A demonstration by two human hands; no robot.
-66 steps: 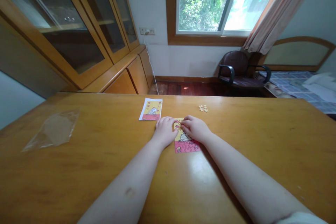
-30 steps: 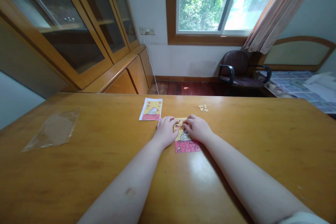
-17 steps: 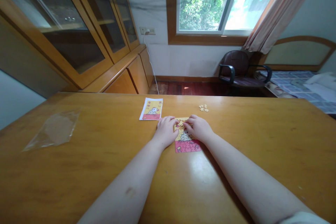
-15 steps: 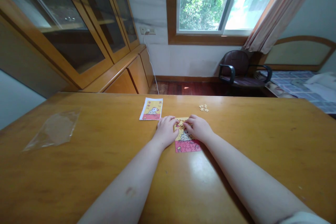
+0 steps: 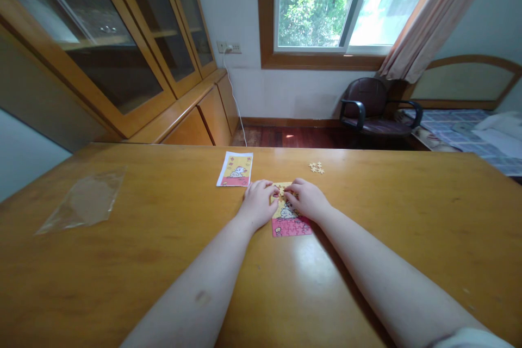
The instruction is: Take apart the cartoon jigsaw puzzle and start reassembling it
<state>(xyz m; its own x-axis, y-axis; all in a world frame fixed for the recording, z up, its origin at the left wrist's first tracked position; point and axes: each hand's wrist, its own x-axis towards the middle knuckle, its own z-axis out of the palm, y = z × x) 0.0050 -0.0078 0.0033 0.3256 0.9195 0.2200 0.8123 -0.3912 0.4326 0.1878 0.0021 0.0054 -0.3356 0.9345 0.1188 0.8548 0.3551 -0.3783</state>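
A small jigsaw puzzle (image 5: 290,224) with a yellow top and a pink bottom lies on the wooden table (image 5: 155,261). My left hand (image 5: 256,202) rests on its left edge, fingers curled toward the upper part. My right hand (image 5: 306,198) lies on its right side, fingertips pinched at a puzzle piece (image 5: 281,191) near the top. The fingertips of both hands almost meet there. A printed reference picture (image 5: 235,169) of the same image lies just beyond my left hand. A few loose pieces (image 5: 316,167) sit beyond my right hand.
A clear plastic bag (image 5: 81,201) lies at the table's far left. Past the table are a glass-door wooden cabinet (image 5: 122,54), a window (image 5: 346,2), a dark armchair (image 5: 373,109) and a bed (image 5: 468,130).
Both hands stay on the puzzle's upper part. The fingertips have shifted only slightly around the piece near the top; nothing else has moved.
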